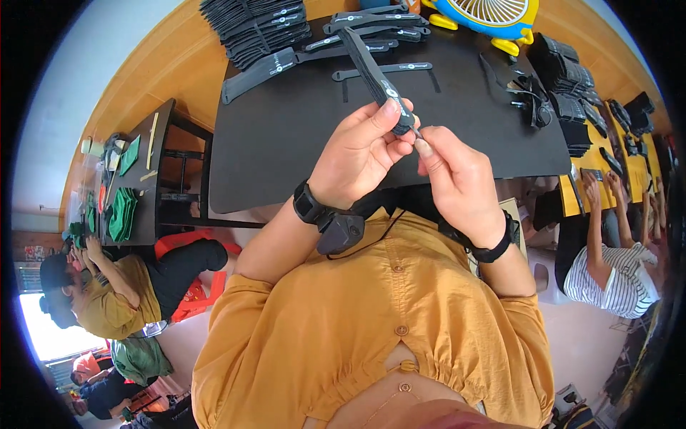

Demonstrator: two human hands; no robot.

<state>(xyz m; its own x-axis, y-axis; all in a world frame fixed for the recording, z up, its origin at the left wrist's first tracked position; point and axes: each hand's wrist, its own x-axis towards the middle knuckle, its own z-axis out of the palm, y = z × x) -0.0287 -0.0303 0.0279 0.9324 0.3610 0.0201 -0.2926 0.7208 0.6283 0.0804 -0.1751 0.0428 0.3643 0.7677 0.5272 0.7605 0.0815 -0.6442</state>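
Strap bundle (pixel 375 80), black, is above the near half of the table (pixel 286 150), long end tilted away from the body. Left hand (pixel 357 146) is closed around its near end, thumb on top. Right hand (pixel 461 171) is just beside, thumb and forefinger pinched on something thin at that end; too small to identify. Single strap (pixel 412 68) lies flat beyond. Farther back: strap stack (pixel 254 32) at left, blue-yellow fan (pixel 489 25) at right.
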